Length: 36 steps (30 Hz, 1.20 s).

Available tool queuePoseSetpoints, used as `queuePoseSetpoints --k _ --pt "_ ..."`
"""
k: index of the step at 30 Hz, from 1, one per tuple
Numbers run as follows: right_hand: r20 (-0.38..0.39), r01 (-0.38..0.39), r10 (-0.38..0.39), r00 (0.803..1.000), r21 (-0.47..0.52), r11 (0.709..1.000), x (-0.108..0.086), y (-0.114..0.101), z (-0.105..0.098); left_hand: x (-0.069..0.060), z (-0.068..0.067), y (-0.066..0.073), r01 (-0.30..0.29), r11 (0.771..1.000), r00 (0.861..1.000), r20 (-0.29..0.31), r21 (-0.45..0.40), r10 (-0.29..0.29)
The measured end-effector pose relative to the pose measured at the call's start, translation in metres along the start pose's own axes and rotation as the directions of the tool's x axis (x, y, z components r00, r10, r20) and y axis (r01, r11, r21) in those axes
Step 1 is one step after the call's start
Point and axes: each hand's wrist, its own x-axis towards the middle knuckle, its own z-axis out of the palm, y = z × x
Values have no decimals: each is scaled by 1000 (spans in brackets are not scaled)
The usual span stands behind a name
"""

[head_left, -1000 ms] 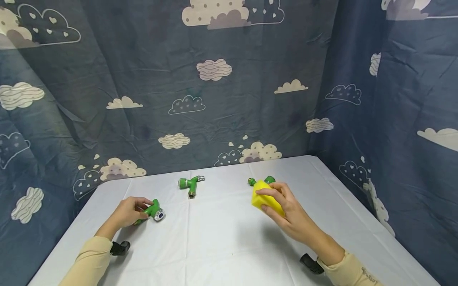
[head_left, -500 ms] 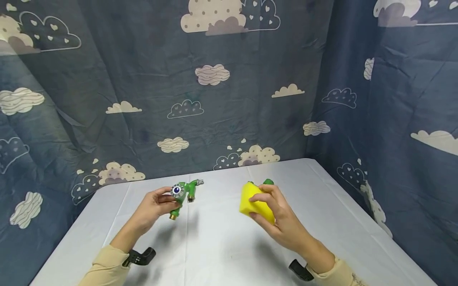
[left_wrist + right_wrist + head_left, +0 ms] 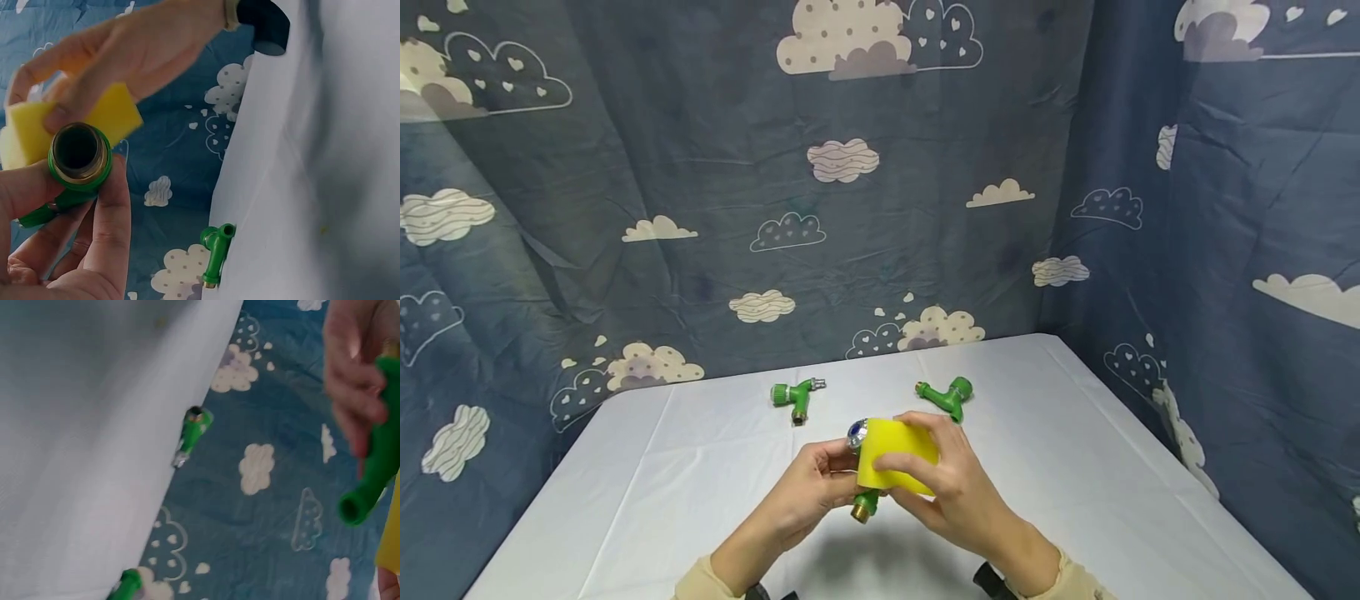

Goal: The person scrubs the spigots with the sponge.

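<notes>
Over the near middle of the table, my left hand (image 3: 797,500) holds a green garden tap (image 3: 867,502) by its body. The tap has a brass threaded end and a chrome-rimmed knob with a dark blue centre. My right hand (image 3: 966,496) grips a yellow sponge (image 3: 887,435) between thumb and fingers. In the head view the sponge covers the tap's middle; whether it presses on the tap is unclear. From the left wrist, the tap's hollow brass-lined end (image 3: 107,164) faces the camera, with the sponge (image 3: 119,111) behind it. The right wrist view catches the tap's green spout (image 3: 382,453).
Two more green taps lie toward the back of the white-covered table (image 3: 662,500): one (image 3: 801,402) left of centre, another (image 3: 949,397) to the right. A dark blue cloud-print curtain (image 3: 700,167) hangs behind and at the sides.
My left hand has picked the tap up from the left side and carried it right to the middle. My right hand has brought the sponge left and nearer, meeting the tap in view.
</notes>
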Motion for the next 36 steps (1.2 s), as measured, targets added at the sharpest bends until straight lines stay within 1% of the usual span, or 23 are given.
queuePoseSetpoints --k 2,5,7,9,11,12,14,17,19,20,22,25,28,30,33,34,36 --pt "-19 8 -8 1000 -2 1000 -2 6 2 0 0 -1 2 1000 1000 11 -5 -2" --pt "-40 -7 6 999 -8 1000 -5 15 5 0 0 -4 1 1000 1000 25 -16 -1" --pt "-56 -44 42 998 -22 999 -6 20 5 1 -1 -4 -5 1000 1000 20 -21 6" --pt "-78 -101 99 992 -22 995 -6 23 4 0 -3 -3 -7 1000 1000 9 -31 7" --pt "-96 -155 154 983 -2 988 -7 25 3 0 -4 -2 -10 999 1000 -11 -35 9" --pt "-102 -161 162 982 17 987 -8 25 2 -1 -4 -1 -10 999 1000 -21 -36 9" --pt "-98 -134 139 985 51 990 -10 23 0 -1 -4 -1 -15 999 999 -39 -38 14" --pt "-71 -11 16 997 65 998 -12 20 1 0 -3 -2 -21 999 999 -44 -26 20" --pt "-57 66 -63 996 52 996 -13 19 3 0 -1 -4 -24 1000 999 -26 -15 24" --pt "-52 87 -85 995 44 995 -14 18 4 0 -1 -5 -25 1000 1000 -12 -12 24" --pt "-38 96 -95 995 24 995 -16 18 5 0 0 -7 -23 1000 1000 11 -5 23" --pt "-19 62 -62 998 6 998 -20 20 7 -1 0 -9 -31 1000 999 41 -5 31" --pt "-18 -13 13 1000 -22 1000 -21 24 6 -2 -1 -9 -44 999 997 69 -9 45" --pt "-38 -76 74 997 -35 997 -21 28 5 -2 -2 -8 -42 999 996 79 -7 42" --pt "-71 -164 162 984 -30 986 -21 31 3 -2 -2 -6 -14 1000 998 63 -4 14" --pt "-75 -182 180 981 -26 983 -21 32 3 -2 -1 -6 -2 1000 999 48 -1 2" --pt "-77 -187 186 980 -9 982 -21 31 2 -2 0 -4 20 1000 1000 13 -7 -20"
